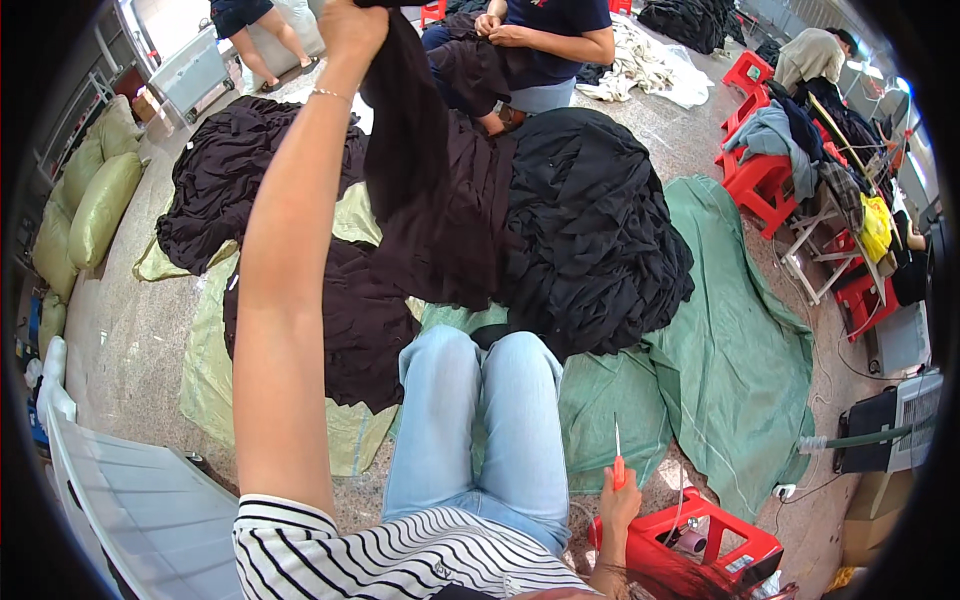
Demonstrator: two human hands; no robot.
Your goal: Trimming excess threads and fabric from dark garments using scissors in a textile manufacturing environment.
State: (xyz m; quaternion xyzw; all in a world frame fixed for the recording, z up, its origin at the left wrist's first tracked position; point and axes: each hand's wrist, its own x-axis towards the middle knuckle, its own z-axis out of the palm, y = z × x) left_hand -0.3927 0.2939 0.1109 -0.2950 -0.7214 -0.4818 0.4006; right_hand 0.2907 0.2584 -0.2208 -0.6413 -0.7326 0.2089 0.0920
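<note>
My left hand (350,25) is raised high at the top of the view, shut on a dark brown garment (440,190) that hangs down from it over my knees in light blue jeans (480,420). My right hand (618,500) is low at my right side, gripping a small orange-handled thread snipper (618,462) with its blade pointing up. Under the hanging garment lies a big heap of black garments (590,220) on a green tarp (740,370). More dark brown garments (240,170) are piled to my left.
A person in a dark shirt (550,40) sits opposite, handling dark cloth. Red plastic stools (760,185) stand at the right and one (700,540) beside my right hand. Yellow-green sacks (95,200) lie at the left; a white panel (150,500) leans at lower left.
</note>
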